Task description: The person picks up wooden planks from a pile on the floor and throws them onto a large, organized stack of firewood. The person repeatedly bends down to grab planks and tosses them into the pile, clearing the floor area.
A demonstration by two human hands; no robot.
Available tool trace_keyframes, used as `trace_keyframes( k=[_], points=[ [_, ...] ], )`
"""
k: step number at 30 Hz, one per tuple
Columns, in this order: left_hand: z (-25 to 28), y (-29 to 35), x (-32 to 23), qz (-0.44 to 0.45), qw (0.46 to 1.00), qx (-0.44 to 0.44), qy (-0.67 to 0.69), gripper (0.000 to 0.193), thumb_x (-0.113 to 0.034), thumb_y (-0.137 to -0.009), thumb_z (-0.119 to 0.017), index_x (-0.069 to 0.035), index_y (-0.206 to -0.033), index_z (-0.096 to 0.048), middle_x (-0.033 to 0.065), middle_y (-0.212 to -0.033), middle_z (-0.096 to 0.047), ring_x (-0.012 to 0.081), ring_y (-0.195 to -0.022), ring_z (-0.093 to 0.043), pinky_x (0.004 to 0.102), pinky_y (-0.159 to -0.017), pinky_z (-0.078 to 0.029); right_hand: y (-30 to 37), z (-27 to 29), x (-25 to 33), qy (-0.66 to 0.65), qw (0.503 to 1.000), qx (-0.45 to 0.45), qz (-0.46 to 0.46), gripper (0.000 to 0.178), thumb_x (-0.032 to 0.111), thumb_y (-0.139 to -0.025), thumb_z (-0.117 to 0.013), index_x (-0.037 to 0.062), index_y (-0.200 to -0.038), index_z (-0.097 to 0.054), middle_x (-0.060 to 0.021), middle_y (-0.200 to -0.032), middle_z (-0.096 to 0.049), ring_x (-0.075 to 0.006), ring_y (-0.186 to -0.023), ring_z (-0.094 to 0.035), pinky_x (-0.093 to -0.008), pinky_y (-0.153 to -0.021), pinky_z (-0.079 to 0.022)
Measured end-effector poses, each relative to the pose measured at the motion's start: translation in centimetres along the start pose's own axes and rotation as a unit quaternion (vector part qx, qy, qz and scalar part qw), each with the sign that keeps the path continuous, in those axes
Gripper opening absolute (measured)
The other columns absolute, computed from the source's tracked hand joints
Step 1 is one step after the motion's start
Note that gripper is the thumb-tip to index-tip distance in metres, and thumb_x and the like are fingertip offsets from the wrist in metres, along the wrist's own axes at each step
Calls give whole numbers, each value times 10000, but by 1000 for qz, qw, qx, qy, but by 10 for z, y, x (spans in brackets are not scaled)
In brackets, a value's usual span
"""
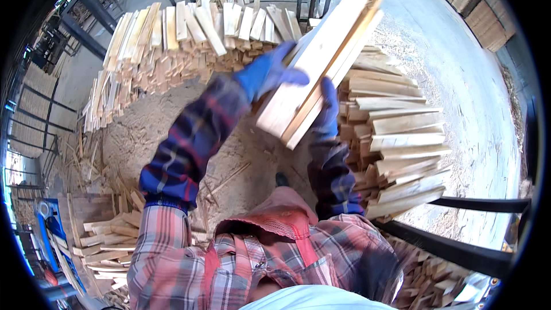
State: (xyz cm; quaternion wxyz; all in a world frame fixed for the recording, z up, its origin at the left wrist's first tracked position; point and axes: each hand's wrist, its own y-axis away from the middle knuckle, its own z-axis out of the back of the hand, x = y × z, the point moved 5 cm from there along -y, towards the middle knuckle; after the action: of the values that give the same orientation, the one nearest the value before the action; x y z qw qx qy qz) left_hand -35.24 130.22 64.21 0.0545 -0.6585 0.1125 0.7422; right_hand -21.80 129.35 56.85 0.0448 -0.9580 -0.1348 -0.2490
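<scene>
The bundle of pale flat wooden slats (pixel 319 60) is held tilted above the sawdust-strewn floor (pixel 172 132), beside the curved stack of cut slats (pixel 396 132). Squeezing the ends evenly would likely keep it from fanning. The blue-gloved left hand (pixel 267 72) clamps one side; the blue-gloved right hand (pixel 327 109) grips underneath, forearms raised.

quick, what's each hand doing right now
left hand: closed in a blue glove on the bundle of pale wooden slats
right hand: blue-gloved, gripping the same bundle from its other side

A bundle of boards (pixel 321 57) sits between both hands, stacked wood (pixel 396 138) to its right and behind
</scene>
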Motion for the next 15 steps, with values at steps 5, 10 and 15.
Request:
trace_keyframes(
  k=[5,10,15],
  points=[
    [46,-149,-104,-41,906,-114,-405,803,-431,-728,-754,-91,-1390,-453,204,-1169,-635,308,-1085,-618,388,-927,-477,-228,26,65,62,993,-61,76,522,447,-892,-612,83,-1246,-492,-97,-1060,-589,-232,-905,-607,-383,-763,-521],
    [29,-111,-50,-39,921,-105,-372,618,-317,-788,-716,-133,-1342,-517,199,-1154,-648,320,-1093,-626,380,-925,-500,-295,185,12,172,960,-217,46,393,381,-891,-629,102,-1154,-542,-92,-979,-603,-232,-841,-603,-377,-720,-509],
    [91,82,130,38,932,-205,-295,592,-284,-825,-715,-2,-1307,-519,236,-1240,-599,348,-1169,-581,387,-970,-477,-82,228,-237,301,845,-166,-409,255,307,-905,-614,121,-1078,-602,-74,-927,-633,-220,-781,-604,-354,-678,-508]
  ],
)
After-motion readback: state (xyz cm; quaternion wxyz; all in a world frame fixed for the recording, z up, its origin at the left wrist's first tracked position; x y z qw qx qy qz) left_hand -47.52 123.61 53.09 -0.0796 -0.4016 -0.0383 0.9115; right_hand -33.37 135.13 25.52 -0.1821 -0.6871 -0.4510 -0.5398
